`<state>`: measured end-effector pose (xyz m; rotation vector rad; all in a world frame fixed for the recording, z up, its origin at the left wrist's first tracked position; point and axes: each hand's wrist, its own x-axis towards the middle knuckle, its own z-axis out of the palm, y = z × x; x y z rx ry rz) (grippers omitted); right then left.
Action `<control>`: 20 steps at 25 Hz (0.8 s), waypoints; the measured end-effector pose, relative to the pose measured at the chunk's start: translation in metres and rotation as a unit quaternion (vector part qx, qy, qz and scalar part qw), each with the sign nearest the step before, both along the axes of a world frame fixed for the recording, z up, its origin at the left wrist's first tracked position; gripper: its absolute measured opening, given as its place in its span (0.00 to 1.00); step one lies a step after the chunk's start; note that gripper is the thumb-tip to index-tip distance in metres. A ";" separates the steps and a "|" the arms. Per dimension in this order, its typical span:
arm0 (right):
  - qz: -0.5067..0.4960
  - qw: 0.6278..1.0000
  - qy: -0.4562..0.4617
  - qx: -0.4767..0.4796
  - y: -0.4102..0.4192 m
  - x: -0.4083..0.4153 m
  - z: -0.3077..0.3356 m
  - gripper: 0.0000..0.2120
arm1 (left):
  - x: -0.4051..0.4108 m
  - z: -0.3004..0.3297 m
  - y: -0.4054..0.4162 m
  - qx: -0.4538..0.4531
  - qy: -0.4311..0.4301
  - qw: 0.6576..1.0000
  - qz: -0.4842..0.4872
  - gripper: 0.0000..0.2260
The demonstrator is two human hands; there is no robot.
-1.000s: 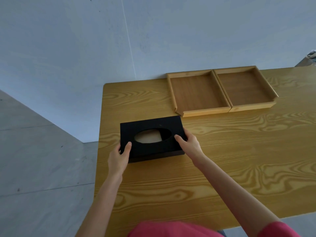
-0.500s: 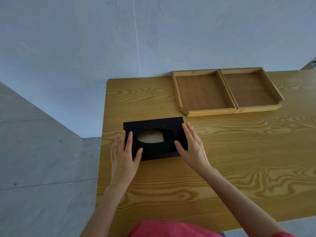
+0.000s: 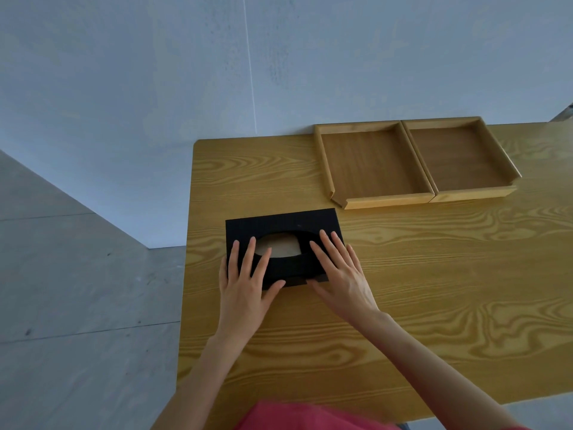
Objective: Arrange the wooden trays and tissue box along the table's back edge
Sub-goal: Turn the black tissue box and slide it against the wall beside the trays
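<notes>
Nearest to me I see a pink sleeve, soft and blurred. My left hand and right hand lie flat on the tissue box, fingers spread, so neither grip is closed around anything. The box is matte black, rectangular, with an oval opening, and stands on the grained yellow worktop. Further back, two shallow wooden trays touch side by side at the wall edge. I can read no writing.
</notes>
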<state>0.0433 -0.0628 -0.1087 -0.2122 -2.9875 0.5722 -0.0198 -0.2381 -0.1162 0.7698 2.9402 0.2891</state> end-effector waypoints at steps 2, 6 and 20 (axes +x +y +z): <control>0.003 1.000 0.006 0.009 0.002 -0.006 0.000 0.32 | -0.005 0.001 0.001 -0.003 0.000 1.000 0.002 0.30; 0.012 1.000 0.003 -0.006 0.005 -0.027 0.003 0.31 | -0.024 0.000 0.001 0.007 0.002 1.000 0.010 0.30; 0.022 0.999 -0.009 0.022 0.007 -0.118 0.006 0.30 | -0.107 0.001 0.000 -0.030 0.020 0.999 0.022 0.32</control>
